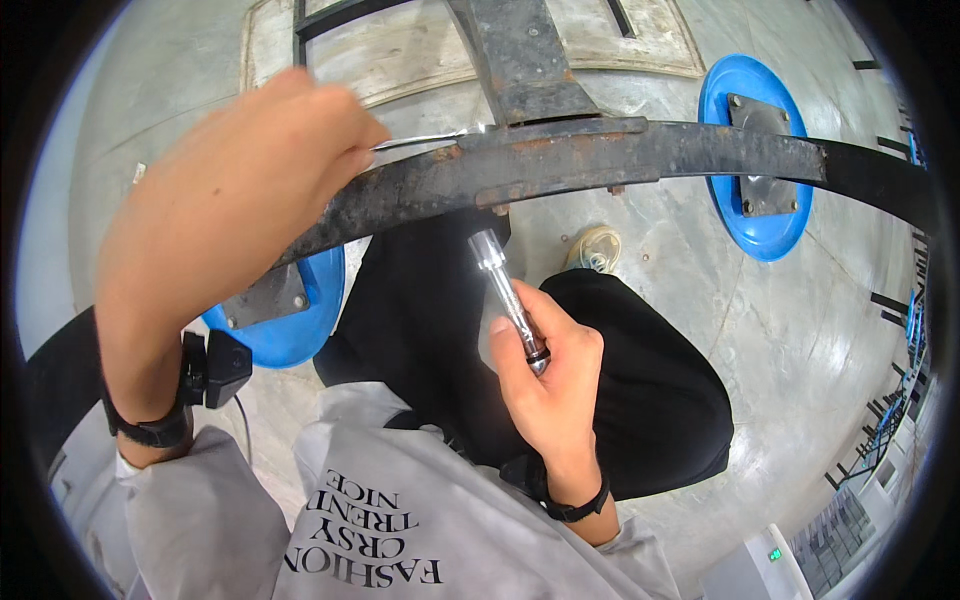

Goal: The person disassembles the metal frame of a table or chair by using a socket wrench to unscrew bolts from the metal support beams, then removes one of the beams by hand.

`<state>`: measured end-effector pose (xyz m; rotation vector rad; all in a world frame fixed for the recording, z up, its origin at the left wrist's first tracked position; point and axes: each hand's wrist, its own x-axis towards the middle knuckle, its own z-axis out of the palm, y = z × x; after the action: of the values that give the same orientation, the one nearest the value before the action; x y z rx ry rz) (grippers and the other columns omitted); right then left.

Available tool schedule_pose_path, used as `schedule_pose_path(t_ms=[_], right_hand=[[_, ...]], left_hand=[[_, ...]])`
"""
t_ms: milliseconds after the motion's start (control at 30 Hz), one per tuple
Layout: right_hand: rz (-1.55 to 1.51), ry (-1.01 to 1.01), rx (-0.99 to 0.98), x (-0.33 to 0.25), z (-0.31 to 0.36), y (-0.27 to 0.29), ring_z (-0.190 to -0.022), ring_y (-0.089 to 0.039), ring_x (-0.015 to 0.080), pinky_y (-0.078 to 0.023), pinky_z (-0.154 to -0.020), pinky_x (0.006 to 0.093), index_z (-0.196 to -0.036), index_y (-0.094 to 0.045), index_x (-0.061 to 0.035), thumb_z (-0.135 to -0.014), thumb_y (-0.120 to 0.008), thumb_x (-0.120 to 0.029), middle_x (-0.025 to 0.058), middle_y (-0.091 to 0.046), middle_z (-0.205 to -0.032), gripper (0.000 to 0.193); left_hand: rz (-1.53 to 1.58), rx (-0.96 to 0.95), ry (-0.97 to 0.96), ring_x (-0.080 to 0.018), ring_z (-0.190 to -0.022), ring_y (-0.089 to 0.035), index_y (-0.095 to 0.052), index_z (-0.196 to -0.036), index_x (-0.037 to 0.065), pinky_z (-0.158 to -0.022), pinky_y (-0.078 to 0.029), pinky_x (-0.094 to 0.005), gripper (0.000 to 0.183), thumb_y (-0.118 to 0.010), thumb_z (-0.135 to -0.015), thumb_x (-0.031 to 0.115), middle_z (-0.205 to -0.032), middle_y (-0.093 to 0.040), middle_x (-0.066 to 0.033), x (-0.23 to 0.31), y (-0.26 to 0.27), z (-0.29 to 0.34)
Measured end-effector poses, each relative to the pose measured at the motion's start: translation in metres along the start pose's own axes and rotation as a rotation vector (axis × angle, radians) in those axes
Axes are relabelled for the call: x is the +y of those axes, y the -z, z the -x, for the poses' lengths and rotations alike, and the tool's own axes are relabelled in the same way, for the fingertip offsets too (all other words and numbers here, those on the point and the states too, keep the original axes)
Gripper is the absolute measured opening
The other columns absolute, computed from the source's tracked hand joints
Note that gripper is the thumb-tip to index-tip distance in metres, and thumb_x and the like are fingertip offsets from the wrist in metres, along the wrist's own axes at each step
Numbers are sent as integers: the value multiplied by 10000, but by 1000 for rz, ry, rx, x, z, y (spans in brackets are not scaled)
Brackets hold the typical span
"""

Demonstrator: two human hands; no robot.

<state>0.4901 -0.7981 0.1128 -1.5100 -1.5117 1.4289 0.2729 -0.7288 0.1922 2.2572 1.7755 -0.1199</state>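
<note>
My left hand (315,135), slightly blurred, is closed above the dark steel beam (560,155). A slim silver wrench (425,139) runs from its fingers along the beam's far edge, and its far end reaches the joint with the upright steel post (525,60). My right hand (555,370) is wrapped round a shiny socket wrench (515,305), thumb along the handle. The socket points up toward the near side of the beam, apart from it. Bolt ends (502,210) stick out under the beam's near edge. What lies inside the left fist is hidden.
Two round blue seats with metal plates hang on the beam, one seat (757,230) to the right, the other seat (300,335) at lower left beside my forearm. My black-trousered knee (640,390) is under the beam. A worn pale board (640,50) lies on the floor beyond.
</note>
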Motion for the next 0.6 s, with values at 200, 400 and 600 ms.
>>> schedule_pose_path(t_ms=[200, 400, 600], right_hand=[[-8, 51, -103, -23, -2, 4, -429, -493, 226, -388, -453, 314, -944, -595, -3, -813, -571, -54, 122, -479, -549, 143], [20, 81, -64, -13, -9, -4, -454, -423, 138, -338, -449, 268, -964, -603, 24, -816, -576, -54, 60, -437, -539, 170], [-33, 110, -19, 4, -5, -8, -494, -362, 16, -271, -453, 188, -1042, -607, 63, -830, -586, -35, -29, -444, -573, 234]], left_hand=[[-306, -37, -266, -321, -786, -519, -589, -911, 46, -673, -405, -394, 131, -568, -781, 54, -775, -534, -118, 28, 37, -24], [-116, 281, -278, -259, -755, -549, -633, -1026, 35, -689, -438, -352, 208, -589, -830, 89, -816, -587, -105, -46, 0, 0], [613, -5, 330, -125, -838, -542, -629, -1130, 17, -787, -429, -266, 259, -544, -892, 74, -933, -641, -107, -67, -31, 22]])
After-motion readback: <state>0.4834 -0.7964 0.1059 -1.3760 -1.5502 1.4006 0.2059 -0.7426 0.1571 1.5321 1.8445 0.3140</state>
